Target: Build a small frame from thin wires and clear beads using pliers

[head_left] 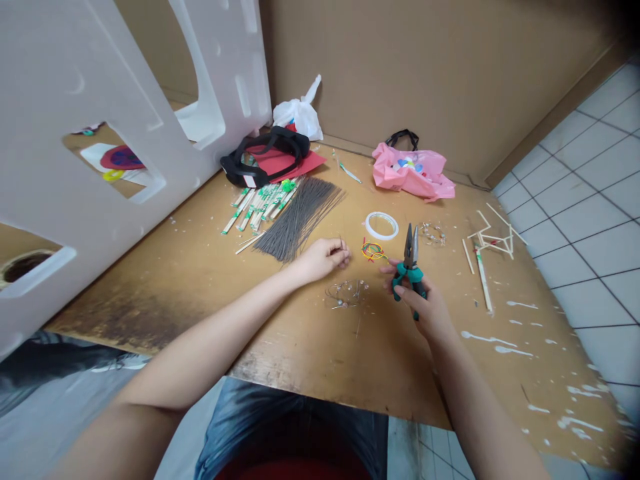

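Needle-nose pliers (411, 263) with teal handles are in my right hand (427, 307), jaws pointing up and away from me. My left hand (327, 259) rests over the table with its fingers curled together. Whatever those fingers pinch, if anything, is too thin to make out. Just below it lies a beaded wire loop (345, 293) on the wood. Between my hands, a little further off, is a tangle of coloured rubber bands (373, 251). A roll of white tape (381, 226) lies behind them, with a second beaded wire loop (433, 233) to its right.
Dark wires (300, 220) and wrapped chopsticks (263, 203) lie left, below a black headset strap (265, 157). Bags, one pink (413, 172) and one white (300, 117), stand at the back. A stick frame (493, 243) lies right. A white plastic panel (210, 80) borders the left.
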Motion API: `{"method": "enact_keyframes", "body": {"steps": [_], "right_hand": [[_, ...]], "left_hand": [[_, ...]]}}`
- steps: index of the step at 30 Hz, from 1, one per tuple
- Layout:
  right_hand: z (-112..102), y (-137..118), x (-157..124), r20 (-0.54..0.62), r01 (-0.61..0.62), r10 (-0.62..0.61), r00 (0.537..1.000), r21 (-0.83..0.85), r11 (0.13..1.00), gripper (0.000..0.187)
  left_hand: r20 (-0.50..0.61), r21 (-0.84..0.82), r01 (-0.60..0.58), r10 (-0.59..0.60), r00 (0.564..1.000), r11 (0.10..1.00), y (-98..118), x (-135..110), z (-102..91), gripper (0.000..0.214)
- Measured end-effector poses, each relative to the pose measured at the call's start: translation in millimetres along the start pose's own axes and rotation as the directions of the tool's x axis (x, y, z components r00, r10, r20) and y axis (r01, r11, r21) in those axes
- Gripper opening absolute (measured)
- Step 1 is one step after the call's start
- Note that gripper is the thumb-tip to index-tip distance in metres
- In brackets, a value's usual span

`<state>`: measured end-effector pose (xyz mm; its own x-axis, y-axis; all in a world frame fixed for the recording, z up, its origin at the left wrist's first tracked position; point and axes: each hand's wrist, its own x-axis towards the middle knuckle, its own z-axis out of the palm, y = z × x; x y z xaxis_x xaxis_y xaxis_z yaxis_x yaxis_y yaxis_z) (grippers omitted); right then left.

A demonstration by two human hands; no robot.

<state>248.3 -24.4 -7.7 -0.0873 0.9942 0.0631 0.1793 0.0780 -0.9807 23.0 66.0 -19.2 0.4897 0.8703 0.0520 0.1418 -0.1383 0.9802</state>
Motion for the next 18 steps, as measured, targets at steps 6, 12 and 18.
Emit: {"method": "enact_keyframes", "body": {"steps": [6, 12, 18], "right_hand": [[1, -4, -1, 0.029, -0.005, 0.004, 1.000, 0.008, 1.000, 0.041], [3, -20, -9, 0.265, 0.017, -0.047, 0.963, 0.115, 0.993, 0.050], [13, -32, -18, 0.301, 0.176, -0.136, 0.944, -0.108, 0.978, 0.040]], "left_hand": [[0.243, -0.242, 0.118, -0.057, 0.968, 0.963, 16, -9, 5.3, 0.020], [0.367, 0.143, -0.191, 0.127, 0.921, 0.971, 43, -31, 23.6, 0.018], [0.437, 0.212, -0.288, 0.173, 0.883, 0.934, 53, -39, 27.8, 0.023]]}}
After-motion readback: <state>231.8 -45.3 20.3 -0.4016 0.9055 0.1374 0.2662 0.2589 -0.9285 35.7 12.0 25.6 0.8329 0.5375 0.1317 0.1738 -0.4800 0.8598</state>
